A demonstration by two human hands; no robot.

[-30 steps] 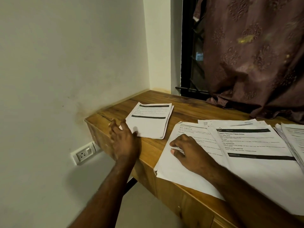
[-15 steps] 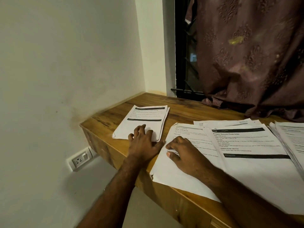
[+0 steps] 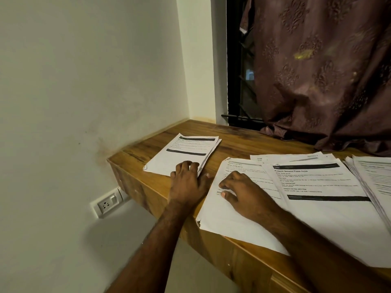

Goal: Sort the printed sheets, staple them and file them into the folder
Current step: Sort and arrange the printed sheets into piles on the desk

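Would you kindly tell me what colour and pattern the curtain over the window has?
The curtain is dark maroon-brown with an embossed floral motif, seen in the head view.

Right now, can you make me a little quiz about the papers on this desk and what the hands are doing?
1. True or false: the left hand rests flat on the small paper stack near the wall.
2. Which hand has its fingers curled on the big printed sheet in front? A) left B) right
3. Fill in: the papers all lie on a ____ desk.

Key: 1 true. 2 B, the right hand. 3 wooden.
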